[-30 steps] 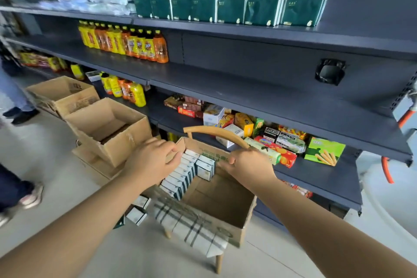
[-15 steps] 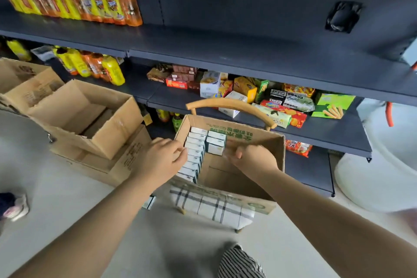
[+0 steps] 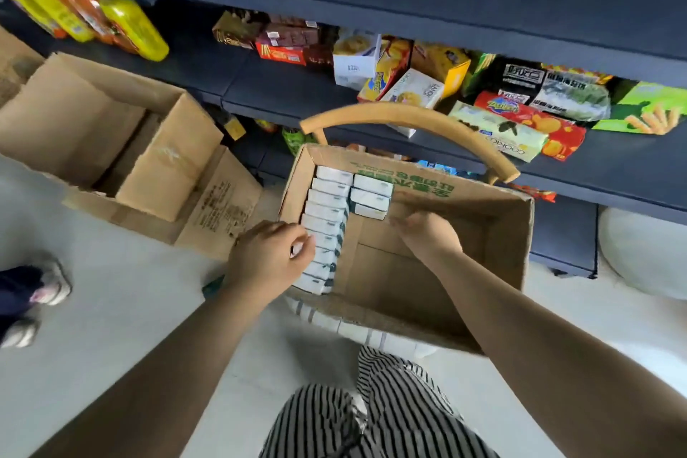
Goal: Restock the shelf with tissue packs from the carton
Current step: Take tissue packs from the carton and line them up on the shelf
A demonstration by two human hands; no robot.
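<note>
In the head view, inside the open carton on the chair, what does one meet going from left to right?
Left hand at the carton wall → long row of tissue packs → short stack of three packs → right hand → bare cardboard floor.

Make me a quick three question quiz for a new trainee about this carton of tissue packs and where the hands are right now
1. True or false: the carton is full to the brim with tissue packs.
2. Which hand is at the long row of packs along the carton's left wall? A. left hand B. right hand C. neither
3. Fill in: the short stack of packs lies against the carton's ____ wall, the one nearest the shelf.

Key
1. False: much of the bottom is bare cardboard.
2. A: the left hand has its fingers on that row; the right hand is inside, near the short stack.
3. far
</note>
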